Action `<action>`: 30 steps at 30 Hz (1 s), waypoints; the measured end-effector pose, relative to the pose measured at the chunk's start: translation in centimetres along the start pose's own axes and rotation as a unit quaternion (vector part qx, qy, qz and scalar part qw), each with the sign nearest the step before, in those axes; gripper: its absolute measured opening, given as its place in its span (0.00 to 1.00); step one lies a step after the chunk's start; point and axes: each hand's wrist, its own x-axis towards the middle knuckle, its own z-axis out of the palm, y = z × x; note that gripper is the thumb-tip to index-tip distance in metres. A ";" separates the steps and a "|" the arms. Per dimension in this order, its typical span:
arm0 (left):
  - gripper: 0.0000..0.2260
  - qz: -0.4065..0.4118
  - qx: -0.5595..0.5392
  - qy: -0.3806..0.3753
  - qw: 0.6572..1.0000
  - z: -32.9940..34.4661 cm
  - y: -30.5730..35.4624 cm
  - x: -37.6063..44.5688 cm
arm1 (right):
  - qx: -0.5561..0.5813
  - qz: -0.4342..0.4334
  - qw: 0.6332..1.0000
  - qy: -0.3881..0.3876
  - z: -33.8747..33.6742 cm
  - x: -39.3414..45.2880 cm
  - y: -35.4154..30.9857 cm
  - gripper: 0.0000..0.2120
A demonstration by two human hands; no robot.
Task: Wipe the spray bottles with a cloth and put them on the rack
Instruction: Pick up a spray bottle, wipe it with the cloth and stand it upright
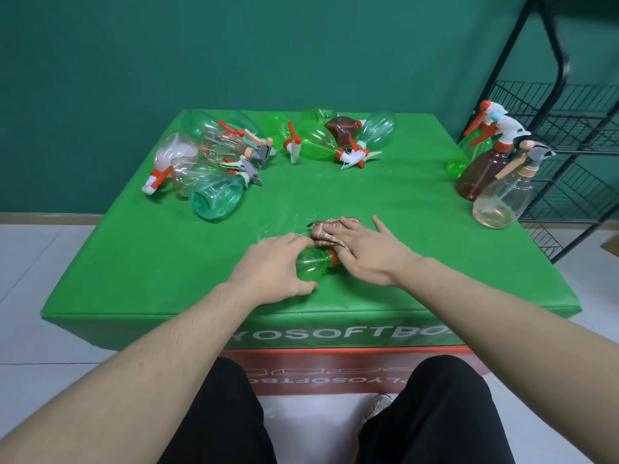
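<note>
While left hand (268, 266) holds one green bottle (311, 267) | right hand (365, 252) presses one cloth (323, 231)

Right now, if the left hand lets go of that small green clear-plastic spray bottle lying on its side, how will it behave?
The small green clear-plastic spray bottle looks empty, so probably light. Its rounded body may roll on the green mat, which seems wet nearby, so possibly slippery.

Soft, even light with only faint shadows. The black wire rack (576, 135) bends and blurs near the edge, maybe from the wide lens.
</note>
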 end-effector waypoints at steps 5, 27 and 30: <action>0.36 -0.009 -0.020 0.002 1.000 -0.2 -0.1 -0.2 | 0.055 0.013 0.998 0.012 0.2 1.8 -1.0 0.25; 0.33 -0.086 -0.335 -0.057 0.937 -1.4 0.1 -1.0 | 0.787 0.185 0.562 0.172 -1.1 -1.7 -2.4 0.18; 0.28 -0.112 -0.413 -0.055 0.902 -1.6 1.1 -1.0 | 0.811 0.167 0.535 0.168 -1.3 -1.6 -3.3 0.19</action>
